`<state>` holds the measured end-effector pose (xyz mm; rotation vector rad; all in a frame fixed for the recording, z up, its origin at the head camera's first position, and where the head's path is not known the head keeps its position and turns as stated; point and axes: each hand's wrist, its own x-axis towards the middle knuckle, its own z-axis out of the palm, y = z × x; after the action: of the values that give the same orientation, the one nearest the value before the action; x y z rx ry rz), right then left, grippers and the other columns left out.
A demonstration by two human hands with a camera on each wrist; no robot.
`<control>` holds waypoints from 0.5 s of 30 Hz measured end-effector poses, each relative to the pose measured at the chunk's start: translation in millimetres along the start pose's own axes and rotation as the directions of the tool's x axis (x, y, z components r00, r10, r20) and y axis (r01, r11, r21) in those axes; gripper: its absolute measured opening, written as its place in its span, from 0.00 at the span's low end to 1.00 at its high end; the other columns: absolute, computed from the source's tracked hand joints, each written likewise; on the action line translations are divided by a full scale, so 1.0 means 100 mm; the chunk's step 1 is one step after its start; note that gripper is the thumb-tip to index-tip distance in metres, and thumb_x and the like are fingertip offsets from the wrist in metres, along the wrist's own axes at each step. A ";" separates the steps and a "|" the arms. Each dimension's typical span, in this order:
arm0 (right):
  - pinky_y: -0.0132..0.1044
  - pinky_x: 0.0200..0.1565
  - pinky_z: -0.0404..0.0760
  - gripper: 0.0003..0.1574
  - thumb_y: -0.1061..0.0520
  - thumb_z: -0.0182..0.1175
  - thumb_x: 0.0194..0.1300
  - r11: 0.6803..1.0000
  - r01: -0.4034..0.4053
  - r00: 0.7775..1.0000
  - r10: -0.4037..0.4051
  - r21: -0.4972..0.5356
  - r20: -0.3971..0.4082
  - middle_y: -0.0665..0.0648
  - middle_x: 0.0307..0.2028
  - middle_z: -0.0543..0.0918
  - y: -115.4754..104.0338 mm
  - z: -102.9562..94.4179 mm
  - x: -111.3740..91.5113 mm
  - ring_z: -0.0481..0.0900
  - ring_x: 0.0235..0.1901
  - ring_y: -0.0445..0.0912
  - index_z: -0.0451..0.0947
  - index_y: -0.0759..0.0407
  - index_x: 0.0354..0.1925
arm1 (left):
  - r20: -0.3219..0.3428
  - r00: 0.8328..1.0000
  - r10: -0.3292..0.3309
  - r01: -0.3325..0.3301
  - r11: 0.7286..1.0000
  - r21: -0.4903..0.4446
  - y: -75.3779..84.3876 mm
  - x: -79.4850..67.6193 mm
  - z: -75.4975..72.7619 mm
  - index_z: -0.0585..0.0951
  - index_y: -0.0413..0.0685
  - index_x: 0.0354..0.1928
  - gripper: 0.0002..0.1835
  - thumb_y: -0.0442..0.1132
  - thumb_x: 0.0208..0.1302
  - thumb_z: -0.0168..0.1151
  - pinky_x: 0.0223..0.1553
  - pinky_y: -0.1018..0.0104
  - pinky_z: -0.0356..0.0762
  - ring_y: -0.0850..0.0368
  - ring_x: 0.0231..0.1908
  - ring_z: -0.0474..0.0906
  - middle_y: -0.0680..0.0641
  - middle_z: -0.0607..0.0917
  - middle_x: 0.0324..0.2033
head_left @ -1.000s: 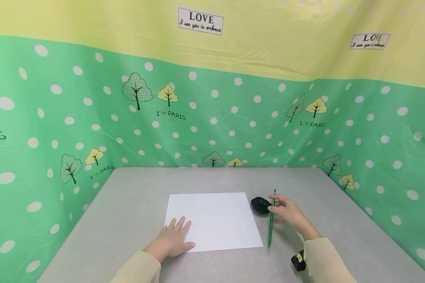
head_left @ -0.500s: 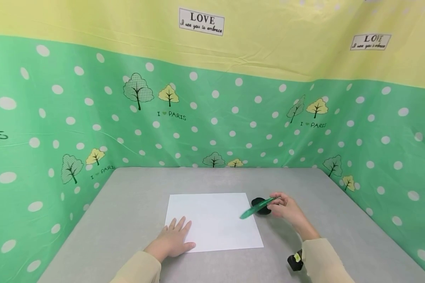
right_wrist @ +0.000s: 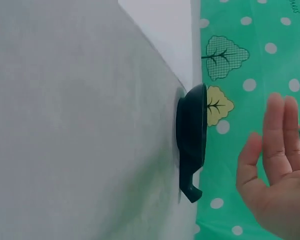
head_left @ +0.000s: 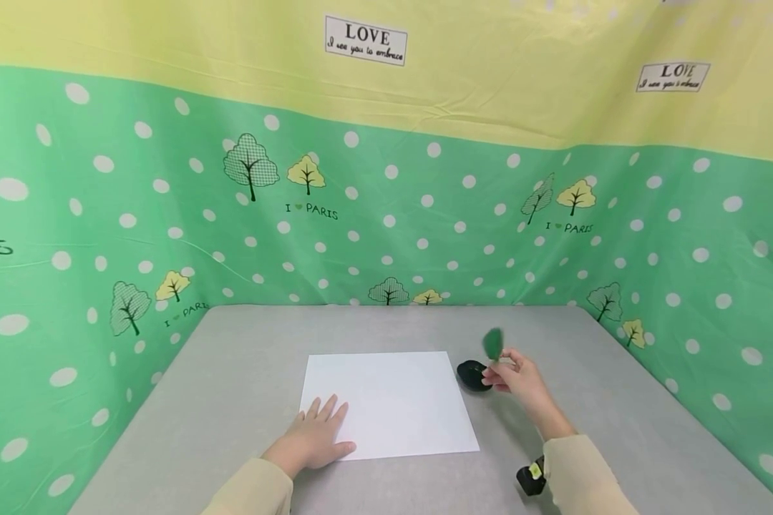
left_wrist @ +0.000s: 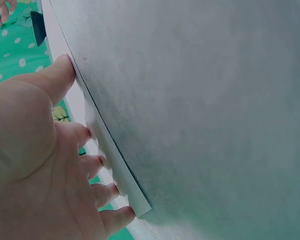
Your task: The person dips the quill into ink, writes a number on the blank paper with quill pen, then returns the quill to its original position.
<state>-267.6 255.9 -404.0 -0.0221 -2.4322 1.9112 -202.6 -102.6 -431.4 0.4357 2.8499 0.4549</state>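
Note:
My left hand (head_left: 314,433) lies on the near left part of a white sheet of paper (head_left: 402,400), fingers spread. In the left wrist view its thumb and fingertips (left_wrist: 121,216) are along the paper's edge. With its fingertips my right hand (head_left: 518,379) pinches a green leaf (head_left: 493,343) by its narrow end, blade upward and slightly blurred. The leaf is nearly all hidden in the right wrist view, where a sliver of green shows at the fingers. Beside the paper's right edge sits a small black dish (right_wrist: 191,130) with a short handle, just left of my right hand.
A grey table (head_left: 245,336) carries the paper and dish. Green and yellow printed cloth (head_left: 361,236) hangs behind it and along both sides. A black wrist camera (head_left: 531,478) is by the right sleeve (head_left: 582,476).
The leaf has swung from hanging toward the near side, through pointing left over the dish and paper's edge, to pointing up. My right hand has turned; the left stays put.

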 end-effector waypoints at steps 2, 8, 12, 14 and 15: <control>0.42 0.39 0.80 0.12 0.61 0.50 0.69 0.999 0.004 1.000 -0.004 0.049 -0.004 0.60 0.32 0.83 -0.02 0.02 0.01 0.83 0.30 0.45 0.65 0.67 0.47 | -0.004 1.000 0.000 0.000 1.000 0.003 -0.02 0.00 0.00 0.63 0.37 0.65 0.39 0.58 0.60 0.55 0.60 0.35 0.45 0.31 0.64 0.46 0.33 0.56 0.66; 0.39 0.37 0.81 0.22 0.56 0.52 0.69 0.993 0.015 0.998 -0.009 0.113 -0.055 0.55 0.31 0.84 0.00 0.01 -0.01 0.82 0.28 0.41 0.66 0.70 0.54 | -0.015 1.000 0.010 -0.010 1.000 0.011 -0.03 0.00 0.02 0.63 0.37 0.65 0.39 0.58 0.60 0.55 0.60 0.35 0.45 0.31 0.64 0.47 0.33 0.56 0.66; 0.38 0.37 0.81 0.24 0.54 0.58 0.65 0.988 0.070 0.995 -0.061 0.135 -0.075 0.60 0.33 0.82 0.07 -0.02 0.02 0.82 0.30 0.43 0.71 0.72 0.50 | -0.014 1.000 0.007 -0.007 1.000 0.007 -0.03 0.00 0.01 0.63 0.37 0.65 0.39 0.58 0.60 0.56 0.60 0.36 0.45 0.31 0.64 0.46 0.34 0.56 0.66; 0.38 0.39 0.81 0.26 0.52 0.62 0.62 0.981 0.104 0.994 -0.096 0.163 -0.057 0.62 0.35 0.81 0.16 -0.04 0.06 0.82 0.33 0.45 0.73 0.73 0.48 | -0.011 1.000 0.005 -0.005 1.000 0.004 -0.03 0.00 0.01 0.63 0.38 0.65 0.39 0.58 0.60 0.56 0.60 0.36 0.45 0.31 0.64 0.46 0.34 0.56 0.66; 0.38 0.39 0.81 0.26 0.51 0.63 0.60 0.977 0.109 0.994 -0.102 0.182 -0.046 0.62 0.36 0.81 0.23 -0.06 0.10 0.82 0.34 0.46 0.74 0.71 0.47 | -0.010 1.000 0.004 -0.004 1.000 0.003 -0.03 0.00 0.01 0.63 0.38 0.65 0.39 0.58 0.60 0.56 0.60 0.36 0.45 0.31 0.64 0.46 0.34 0.56 0.66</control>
<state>-278.0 267.8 -424.3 0.0776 -2.1767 2.0604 -202.8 -105.0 -433.2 0.4410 2.8602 0.4551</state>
